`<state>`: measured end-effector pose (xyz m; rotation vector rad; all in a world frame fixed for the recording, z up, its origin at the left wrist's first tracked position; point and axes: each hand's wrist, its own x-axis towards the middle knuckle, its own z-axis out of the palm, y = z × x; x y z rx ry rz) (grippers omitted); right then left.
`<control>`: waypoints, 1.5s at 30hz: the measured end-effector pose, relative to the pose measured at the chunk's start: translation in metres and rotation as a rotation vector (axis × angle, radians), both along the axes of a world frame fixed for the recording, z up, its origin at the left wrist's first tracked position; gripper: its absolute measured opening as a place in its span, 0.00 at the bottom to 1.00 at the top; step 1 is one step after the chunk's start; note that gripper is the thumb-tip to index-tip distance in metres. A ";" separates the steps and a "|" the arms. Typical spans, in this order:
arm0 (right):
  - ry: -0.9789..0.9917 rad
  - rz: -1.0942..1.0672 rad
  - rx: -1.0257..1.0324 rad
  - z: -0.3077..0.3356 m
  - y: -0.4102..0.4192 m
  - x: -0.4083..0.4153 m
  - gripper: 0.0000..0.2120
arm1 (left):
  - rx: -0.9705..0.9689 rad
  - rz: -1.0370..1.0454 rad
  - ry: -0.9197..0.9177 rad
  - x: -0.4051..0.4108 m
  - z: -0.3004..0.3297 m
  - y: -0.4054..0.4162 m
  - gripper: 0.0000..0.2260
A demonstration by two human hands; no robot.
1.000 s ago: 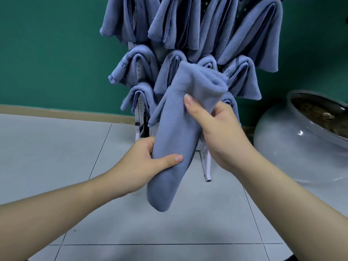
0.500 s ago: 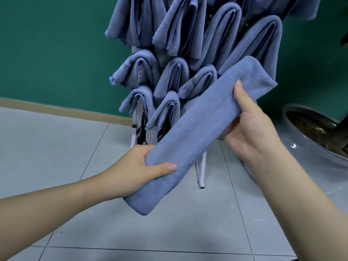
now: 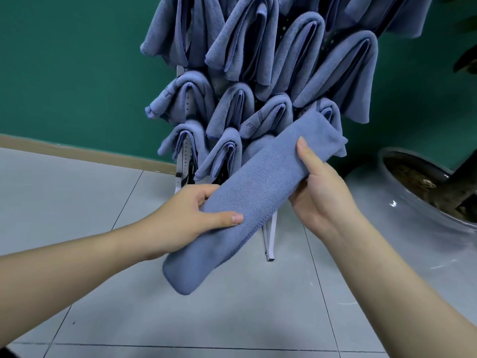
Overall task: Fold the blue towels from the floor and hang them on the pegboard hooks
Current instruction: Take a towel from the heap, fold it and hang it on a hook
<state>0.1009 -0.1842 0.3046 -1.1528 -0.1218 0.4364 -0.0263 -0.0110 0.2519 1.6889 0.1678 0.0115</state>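
A blue towel [image 3: 258, 187], folded into a long narrow strip, slants from lower left to upper right in front of me. My left hand [image 3: 191, 218] grips its lower part, thumb lying across the front. My right hand [image 3: 317, 187] grips the upper part from underneath, thumb on top. Behind stands the white pegboard [image 3: 184, 151], almost hidden by several folded blue towels [image 3: 296, 55] hanging on its hooks in rows. The strip's upper end lies in front of the lowest right hanging towel [image 3: 330, 115].
A large round glass bowl [image 3: 423, 213] with soil and a dark plant stem stands on the floor at the right. The pegboard's white leg [image 3: 269, 239] rests on grey floor tiles. A green wall with a wooden skirting board [image 3: 77, 153] runs behind.
The towel went from a doubled-over bundle held upright to a long strip stretched diagonally. My right hand swung out to the right with the upper end; the left hand kept its hold.
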 end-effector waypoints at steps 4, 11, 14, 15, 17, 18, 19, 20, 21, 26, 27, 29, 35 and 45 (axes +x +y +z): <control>0.049 0.028 -0.243 -0.019 -0.018 0.019 0.15 | -0.077 -0.008 0.019 -0.004 0.003 0.009 0.16; -0.633 0.180 -0.920 -0.040 -0.024 0.006 0.34 | -0.174 -0.019 -0.024 -0.011 0.007 0.019 0.16; -0.897 0.477 -0.895 -0.042 -0.018 -0.012 0.49 | -0.196 -0.014 -0.045 -0.009 0.006 0.020 0.14; -0.936 0.523 -0.879 -0.046 -0.015 -0.017 0.52 | -0.218 -0.030 -0.055 -0.009 0.006 0.020 0.15; -0.994 0.492 -0.846 -0.054 -0.008 -0.023 0.50 | -0.262 -0.066 -0.069 -0.009 0.007 0.019 0.16; -0.999 0.434 -0.814 -0.058 -0.006 -0.026 0.46 | -0.266 -0.083 -0.073 -0.009 0.008 0.018 0.17; -0.992 0.370 -0.778 -0.061 -0.004 -0.028 0.43 | -0.255 -0.099 -0.075 -0.010 0.008 0.017 0.19; -0.991 0.311 -0.747 -0.064 -0.003 -0.029 0.40 | -0.237 -0.114 -0.074 -0.010 0.010 0.016 0.22; -1.006 0.266 -0.724 -0.066 -0.003 -0.030 0.38 | -0.216 -0.126 -0.071 -0.011 0.010 0.014 0.24; -1.060 0.207 -0.678 -0.075 -0.002 -0.037 0.42 | -0.115 -0.146 -0.045 -0.013 0.008 0.008 0.30; -1.068 0.220 -0.689 -0.077 -0.003 -0.037 0.42 | -0.101 -0.149 -0.036 -0.013 0.006 0.007 0.31; -1.089 0.260 -0.719 -0.079 -0.006 -0.035 0.42 | -0.084 -0.146 -0.020 -0.013 0.003 0.006 0.31; -1.096 0.223 -0.710 -0.093 -0.014 -0.042 0.42 | -0.098 -0.130 0.013 -0.009 -0.002 -0.007 0.29; -0.737 -0.034 -0.522 -0.092 -0.043 -0.049 0.29 | -0.136 -0.221 0.053 0.002 -0.019 -0.031 0.19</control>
